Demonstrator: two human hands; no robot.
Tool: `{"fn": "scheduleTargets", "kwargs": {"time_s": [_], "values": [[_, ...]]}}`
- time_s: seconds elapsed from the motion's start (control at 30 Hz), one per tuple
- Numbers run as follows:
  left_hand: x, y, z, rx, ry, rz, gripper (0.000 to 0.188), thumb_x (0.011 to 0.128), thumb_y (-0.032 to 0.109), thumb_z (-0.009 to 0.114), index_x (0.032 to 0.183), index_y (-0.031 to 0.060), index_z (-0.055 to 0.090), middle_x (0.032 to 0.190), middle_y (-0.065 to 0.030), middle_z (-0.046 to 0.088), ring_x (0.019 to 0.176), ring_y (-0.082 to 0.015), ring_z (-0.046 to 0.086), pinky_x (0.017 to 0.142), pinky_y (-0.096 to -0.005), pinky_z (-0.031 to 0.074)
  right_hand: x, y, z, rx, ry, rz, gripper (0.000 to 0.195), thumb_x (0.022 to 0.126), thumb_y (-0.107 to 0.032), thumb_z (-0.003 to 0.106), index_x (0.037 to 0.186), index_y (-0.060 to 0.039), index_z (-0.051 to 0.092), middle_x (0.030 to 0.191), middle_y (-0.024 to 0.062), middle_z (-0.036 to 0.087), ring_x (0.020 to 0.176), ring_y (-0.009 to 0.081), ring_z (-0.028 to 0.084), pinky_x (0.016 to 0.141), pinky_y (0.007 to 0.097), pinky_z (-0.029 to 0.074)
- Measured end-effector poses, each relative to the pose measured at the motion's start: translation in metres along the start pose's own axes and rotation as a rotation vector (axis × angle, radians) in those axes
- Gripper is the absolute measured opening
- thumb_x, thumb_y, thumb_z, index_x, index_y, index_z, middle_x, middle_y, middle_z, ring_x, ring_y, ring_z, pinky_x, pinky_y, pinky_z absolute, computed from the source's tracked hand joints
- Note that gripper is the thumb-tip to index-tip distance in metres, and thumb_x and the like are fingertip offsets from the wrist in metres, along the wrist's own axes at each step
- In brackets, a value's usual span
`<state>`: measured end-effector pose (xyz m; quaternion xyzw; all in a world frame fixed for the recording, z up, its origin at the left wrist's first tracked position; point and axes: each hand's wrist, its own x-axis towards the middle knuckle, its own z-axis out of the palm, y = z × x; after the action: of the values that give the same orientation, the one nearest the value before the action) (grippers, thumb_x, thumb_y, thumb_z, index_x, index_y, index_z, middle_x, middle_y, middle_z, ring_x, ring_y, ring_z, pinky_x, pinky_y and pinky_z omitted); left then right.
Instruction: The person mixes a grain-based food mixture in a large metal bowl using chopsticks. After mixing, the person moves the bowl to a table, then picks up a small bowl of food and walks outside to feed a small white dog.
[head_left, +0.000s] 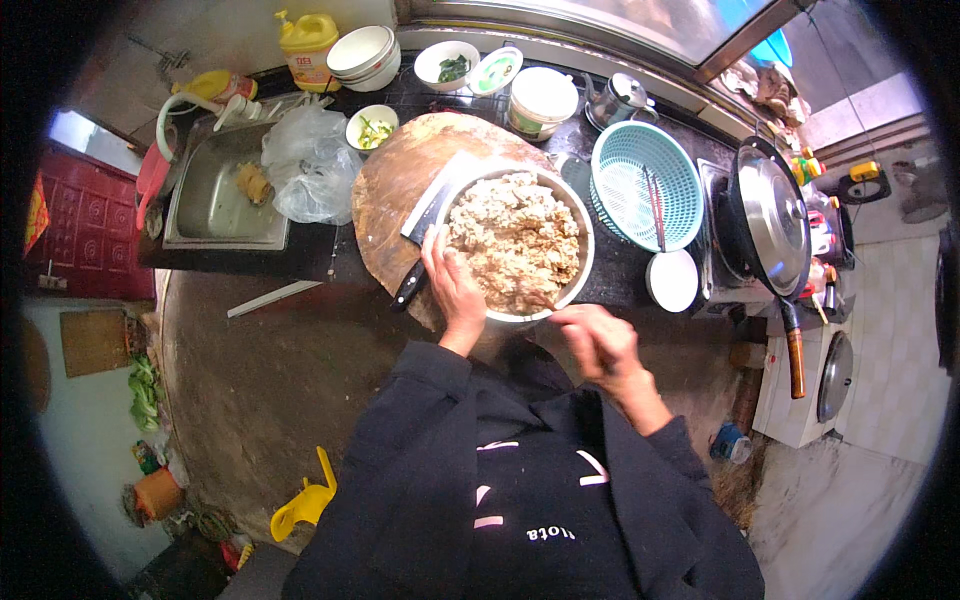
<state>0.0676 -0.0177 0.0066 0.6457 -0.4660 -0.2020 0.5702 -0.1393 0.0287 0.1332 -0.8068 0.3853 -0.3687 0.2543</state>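
Note:
A large round bowl (587, 255) holds a pale, lumpy food mixture (517, 240) and stands over the right part of a round wooden chopping board (390, 172). My left hand (456, 289) rests against the bowl's left rim, fingers extended. At the bowl's near right rim, my right hand (604, 341) is closed round a thin utensil, blurred and mostly hidden, whose end reaches into the mixture. A cleaver (427, 206) lies on the board left of the bowl, its black handle towards me and close to my left hand.
Right of the bowl are a teal plastic basket (611, 214) with chopsticks (654, 202), a small white bowl (672, 280) and a lidded wok (772, 217) on the stove. Leftwards are plastic bags (311, 165) and a sink (225, 244). Bowls, a white tub (544, 94) and a kettle (622, 101) line the back.

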Motion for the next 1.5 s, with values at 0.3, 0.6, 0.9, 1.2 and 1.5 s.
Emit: {"fn": "scheduleTargets", "kwargs": {"time_s": [0.3, 0.6, 0.9, 1.2, 1.5], "values": [[-0.002, -0.004, 0.005, 0.0, 0.002, 0.015, 0.051, 0.11, 0.033, 0.028, 0.14, -0.0041, 0.047, 0.146, -0.0266, 0.041, 0.139, -0.0403, 0.038, 0.117, -0.0467, 0.027, -0.012, 0.015, 0.021, -0.111, 0.259, 0.254, 0.014, 0.096, 0.0, 0.058, 0.1, 0.0013, 0.071, 0.092, 0.0158, 0.071, 0.078, 0.0248, 0.07, 0.072, 0.0318, 0.056], [-0.001, -0.008, 0.003, 0.015, 0.0, 0.031, 0.051, 0.11, 0.032, 0.029, 0.139, -0.0042, 0.048, 0.147, -0.0255, 0.042, 0.139, -0.0399, 0.038, 0.118, -0.0469, 0.026, 0.018, 0.029, -0.064, 0.136, 0.322, 0.351, 0.025, 0.106, -0.008, 0.051, 0.1, 0.0041, 0.072, 0.082, 0.0061, 0.07, 0.073, 0.0121, 0.066, 0.068, 0.0263, 0.054], [-0.001, 0.001, 0.002, 0.01, 0.008, -0.005, 0.051, 0.11, 0.032, 0.028, 0.139, -0.0042, 0.049, 0.146, -0.0254, 0.043, 0.139, -0.0395, 0.039, 0.118, -0.0461, 0.027, 0.023, 0.096, -0.042, 0.542, 0.272, 0.746, 0.032, 0.103, -0.026, 0.058, 0.095, 0.0017, 0.071, 0.076, 0.0108, 0.071, 0.064, 0.0176, 0.07, 0.058, 0.0291, 0.057], [-0.002, 0.003, 0.004, -0.002, 0.039, -0.008, 0.048, 0.109, 0.028, 0.03, 0.137, -0.0051, 0.051, 0.145, -0.0253, 0.044, 0.138, -0.0393, 0.041, 0.117, -0.0459, 0.029, -0.023, 0.122, -0.006, 1.086, 0.541, 1.015, 0.038, 0.104, -0.035, 0.054, 0.103, 0.0017, 0.064, 0.085, 0.0168, 0.07, 0.067, 0.0292, 0.072, 0.061, 0.0382, 0.062], [-0.001, 0.003, 0.002, -0.002, 0.054, -0.001, 0.049, 0.109, 0.028, 0.03, 0.137, -0.0052, 0.051, 0.144, -0.0248, 0.046, 0.138, -0.0388, 0.042, 0.117, -0.0454, 0.03, 0.004, 0.044, -0.037, 0.588, 0.407, 0.597, 0.027, 0.105, -0.024, 0.053, 0.1, 0.0015, 0.062, 0.092, 0.0164, 0.07, 0.074, 0.0303, 0.072, 0.068, 0.0388, 0.06]]}}
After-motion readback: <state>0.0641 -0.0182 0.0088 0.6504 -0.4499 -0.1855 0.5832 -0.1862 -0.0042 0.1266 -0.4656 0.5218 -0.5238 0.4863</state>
